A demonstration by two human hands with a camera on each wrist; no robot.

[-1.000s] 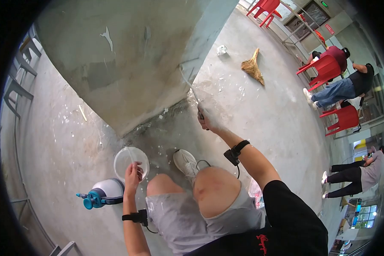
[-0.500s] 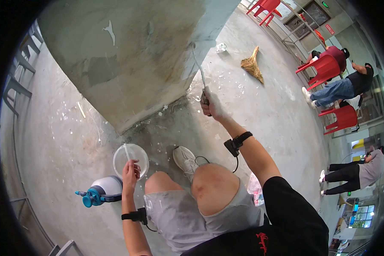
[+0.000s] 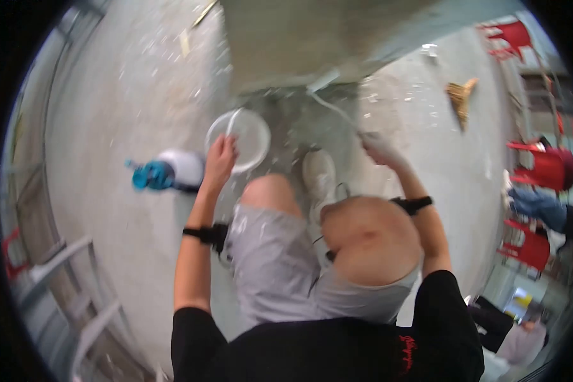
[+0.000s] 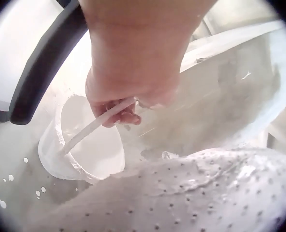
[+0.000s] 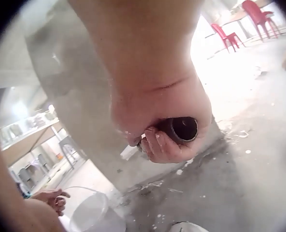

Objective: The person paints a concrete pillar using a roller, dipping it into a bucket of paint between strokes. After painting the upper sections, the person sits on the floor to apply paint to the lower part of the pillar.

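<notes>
A white plastic bucket stands on the floor in front of me. My left hand grips its thin white bail handle, held up over the rim in the left wrist view. My right hand holds a small paint roller by its dark tubular handle, fingers curled round it. The roller's thin bent rod runs forward and left, its white head close to the foot of the grey concrete pillar. In the right wrist view the hand partly hides the roller.
A white jug with a blue top is left of the bucket. A straw hand broom lies on the floor at the right. Beyond are red chairs and people; grey chairs stand at the left. My knees are close below.
The head view has swung and blurred. My right hand has brought the roller from the pillar's upper right edge down towards its base, nearer the bucket. The left hand keeps its hold on the bail handle.
</notes>
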